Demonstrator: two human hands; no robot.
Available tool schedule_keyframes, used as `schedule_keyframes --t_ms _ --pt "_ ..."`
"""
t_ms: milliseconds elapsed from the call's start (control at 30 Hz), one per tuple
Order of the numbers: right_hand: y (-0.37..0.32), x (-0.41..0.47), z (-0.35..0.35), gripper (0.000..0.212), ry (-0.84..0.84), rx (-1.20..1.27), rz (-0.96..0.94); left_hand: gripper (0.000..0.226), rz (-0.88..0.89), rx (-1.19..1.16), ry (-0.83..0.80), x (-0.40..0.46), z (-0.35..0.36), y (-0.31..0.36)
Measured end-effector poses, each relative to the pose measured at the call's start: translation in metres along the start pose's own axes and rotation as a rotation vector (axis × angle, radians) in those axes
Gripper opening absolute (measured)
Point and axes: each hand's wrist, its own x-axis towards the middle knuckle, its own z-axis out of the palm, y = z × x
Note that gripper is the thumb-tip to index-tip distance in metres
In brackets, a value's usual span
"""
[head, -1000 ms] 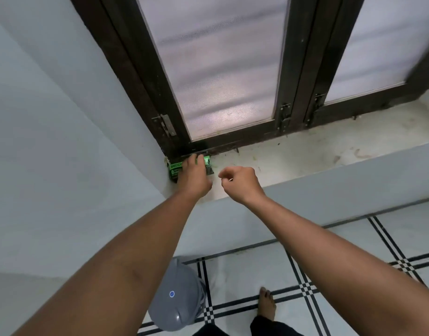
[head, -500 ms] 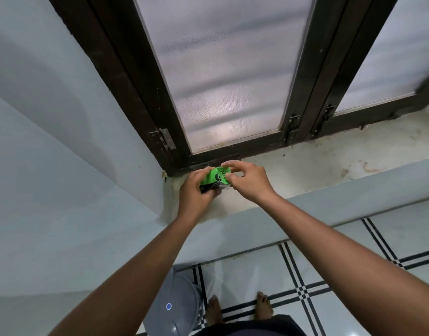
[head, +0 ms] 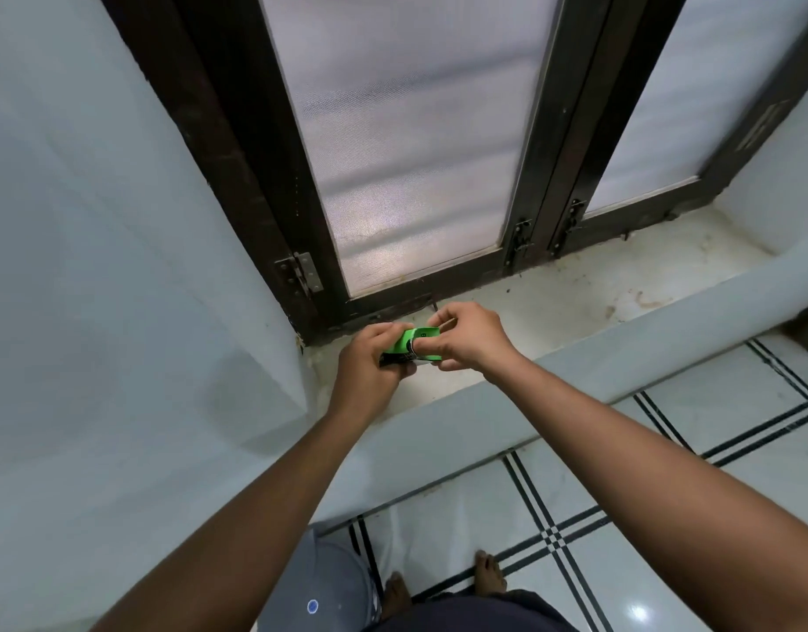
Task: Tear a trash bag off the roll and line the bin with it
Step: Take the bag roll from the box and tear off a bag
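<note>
A small roll of trash bags (head: 413, 346) in a bright green wrapper with black print sits between both hands, just above the window sill. My left hand (head: 370, 371) grips its left end from below. My right hand (head: 468, 339) pinches the green wrapper at the roll's right end with thumb and fingers. The grey bin (head: 322, 586), with a round blue sticker on its lid, stands on the floor under my left forearm, partly hidden by it.
A stained white window sill (head: 552, 303) runs below a dark-framed frosted window (head: 406, 143). A white wall (head: 96, 266) closes in on the left. My bare feet (head: 489, 577) stand on white floor tiles with black lines.
My left hand lifted the green roll from the sill corner and brought it toward me. My right hand closed in and now pinches its wrapper. The camera moved closer.
</note>
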Motion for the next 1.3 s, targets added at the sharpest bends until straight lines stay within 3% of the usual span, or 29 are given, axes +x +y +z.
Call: schedule_keyframes --t_ms 233,400,533,667,800,867,1000,1100,1200,1300 --pt "-0.007 -0.015 0.013 0.042 0.098 -0.05 0.02 0.065 0.015 0.021 -0.053 -0.006 -0.003 -0.005" --pt "0.0 -0.026 0.008 0.021 0.06 0.066 -0.035 0.065 0.067 0.111 -0.053 -0.007 -0.01 -0.003" --pt "0.003 -0.029 0.007 0.027 0.067 0.146 -0.022 0.065 0.076 0.106 -0.055 -0.008 -0.015 -0.001" --pt "0.007 -0.029 0.006 0.031 0.199 -0.368 -0.249 0.066 0.078 0.103 -0.056 -0.011 -0.017 0.0" --pt "0.007 -0.04 0.004 0.028 0.17 -0.489 -0.454 0.064 0.073 0.095 -0.045 -0.016 -0.018 0.002" --pt "0.007 -0.049 0.004 0.024 0.119 -0.429 -0.456 0.064 0.069 0.086 -0.043 -0.017 -0.019 0.003" --pt "0.005 -0.057 0.003 0.032 0.125 -0.291 -0.272 0.064 0.079 0.065 -0.065 -0.023 -0.019 0.005" --pt "0.008 -0.056 0.003 0.024 0.113 -0.235 -0.124 0.065 0.139 0.259 -0.046 -0.028 -0.022 0.012" --pt "0.016 -0.055 0.006 0.023 0.073 0.292 0.135 0.065 0.388 0.656 0.013 -0.028 -0.034 0.038" --pt "0.022 -0.057 0.008 0.024 -0.034 0.783 0.331 0.042 0.557 0.991 -0.082 -0.027 -0.035 0.082"
